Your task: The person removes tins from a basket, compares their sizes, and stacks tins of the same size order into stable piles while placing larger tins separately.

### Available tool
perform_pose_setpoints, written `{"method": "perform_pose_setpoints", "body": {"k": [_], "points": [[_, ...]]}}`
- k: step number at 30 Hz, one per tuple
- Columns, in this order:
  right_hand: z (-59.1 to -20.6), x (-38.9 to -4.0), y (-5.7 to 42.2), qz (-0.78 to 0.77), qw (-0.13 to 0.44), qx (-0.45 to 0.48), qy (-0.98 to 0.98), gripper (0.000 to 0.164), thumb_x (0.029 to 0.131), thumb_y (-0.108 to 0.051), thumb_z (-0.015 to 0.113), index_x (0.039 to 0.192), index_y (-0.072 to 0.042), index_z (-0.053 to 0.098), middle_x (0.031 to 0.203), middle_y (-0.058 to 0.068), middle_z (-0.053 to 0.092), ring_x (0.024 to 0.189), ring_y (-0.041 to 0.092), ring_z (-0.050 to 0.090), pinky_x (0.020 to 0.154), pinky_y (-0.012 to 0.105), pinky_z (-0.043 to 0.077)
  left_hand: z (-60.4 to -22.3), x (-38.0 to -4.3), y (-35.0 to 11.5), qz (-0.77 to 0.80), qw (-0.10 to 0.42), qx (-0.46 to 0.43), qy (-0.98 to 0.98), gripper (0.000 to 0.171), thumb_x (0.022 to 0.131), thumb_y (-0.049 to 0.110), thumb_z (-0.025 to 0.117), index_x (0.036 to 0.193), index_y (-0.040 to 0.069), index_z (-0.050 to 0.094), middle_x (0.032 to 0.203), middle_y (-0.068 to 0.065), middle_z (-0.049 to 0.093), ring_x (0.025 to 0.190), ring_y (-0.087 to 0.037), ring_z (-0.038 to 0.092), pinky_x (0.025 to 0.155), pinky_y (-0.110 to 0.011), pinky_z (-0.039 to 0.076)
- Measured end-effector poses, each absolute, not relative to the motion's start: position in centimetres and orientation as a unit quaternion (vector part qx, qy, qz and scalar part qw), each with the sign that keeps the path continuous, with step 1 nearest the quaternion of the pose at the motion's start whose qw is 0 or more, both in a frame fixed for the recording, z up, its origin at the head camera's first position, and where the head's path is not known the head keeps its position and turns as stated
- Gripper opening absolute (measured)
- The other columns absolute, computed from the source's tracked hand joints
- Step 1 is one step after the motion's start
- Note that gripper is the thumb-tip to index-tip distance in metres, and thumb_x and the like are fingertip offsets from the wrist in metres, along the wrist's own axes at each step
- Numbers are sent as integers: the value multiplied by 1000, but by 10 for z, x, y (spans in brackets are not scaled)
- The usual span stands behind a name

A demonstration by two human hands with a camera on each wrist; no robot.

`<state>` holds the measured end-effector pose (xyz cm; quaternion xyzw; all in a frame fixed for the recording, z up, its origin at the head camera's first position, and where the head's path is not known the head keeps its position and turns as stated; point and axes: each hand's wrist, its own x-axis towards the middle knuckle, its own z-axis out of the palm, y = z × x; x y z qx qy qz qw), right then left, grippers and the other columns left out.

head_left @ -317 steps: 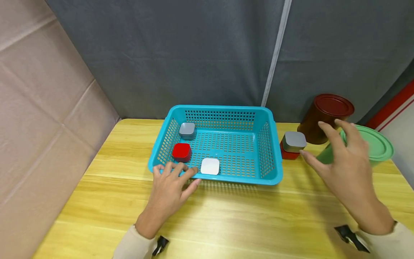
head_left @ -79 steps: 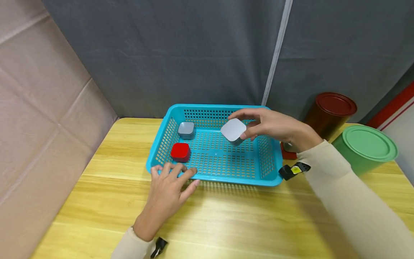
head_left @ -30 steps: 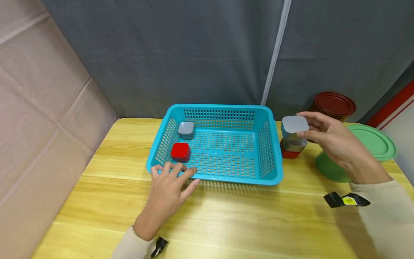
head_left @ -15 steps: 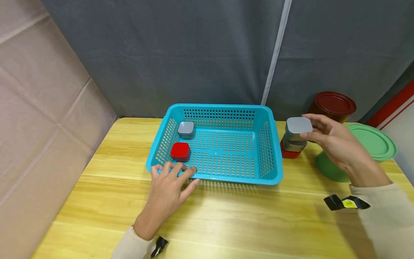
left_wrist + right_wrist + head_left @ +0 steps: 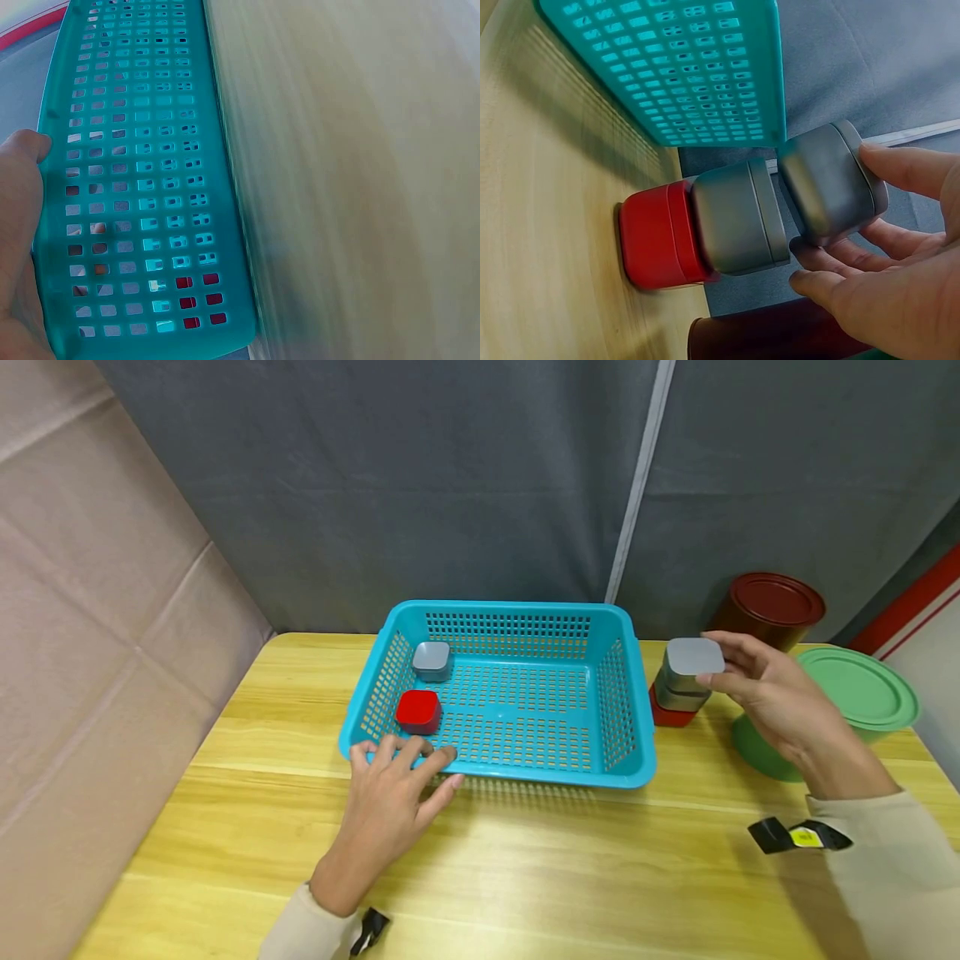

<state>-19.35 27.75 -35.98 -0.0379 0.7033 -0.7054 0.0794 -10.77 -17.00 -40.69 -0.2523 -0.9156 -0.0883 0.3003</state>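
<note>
My right hand (image 5: 783, 706) pinches a small grey square tin (image 5: 693, 660) between thumb and fingers, above a stack at the basket's right. The stack is a grey tin (image 5: 739, 217) on a red tin (image 5: 660, 236). In the right wrist view the held tin (image 5: 829, 184) sits slightly tilted over the stack, with a narrow dark gap along part of it; whether an edge touches, I cannot tell. My left hand (image 5: 386, 802) grips the front rim of the turquoise basket (image 5: 525, 774), fingers over it and thumb outside. Inside, at its left, lie a grey tin (image 5: 432, 660) and a red tin (image 5: 418, 712).
Behind the stack stands a dark red lidded canister (image 5: 772, 602). A green lidded canister (image 5: 858, 689) is close to my right wrist. Grey cloth (image 5: 450, 485) hangs behind the wooden table (image 5: 525, 868), and pale cloth (image 5: 112, 652) hangs at the left.
A pale-topped tin was at the basket's front earlier; my right hand then held one over the basket, carried it right and lowered it over the stack. My left hand stays put.
</note>
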Motion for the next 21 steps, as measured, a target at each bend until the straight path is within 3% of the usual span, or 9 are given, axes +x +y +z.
{"method": "perform_pose_setpoints", "body": {"k": [21], "points": [[-369, -195, 281, -709, 85, -31, 700, 47, 105, -3, 60, 144, -25, 46, 132, -10, 47, 111, 2, 50, 89, 8, 44, -407, -108, -170, -89, 301, -254, -915, 59, 111, 60, 31, 108, 23, 77, 93, -2, 68, 89, -30, 58, 79, -58, 36]]}}
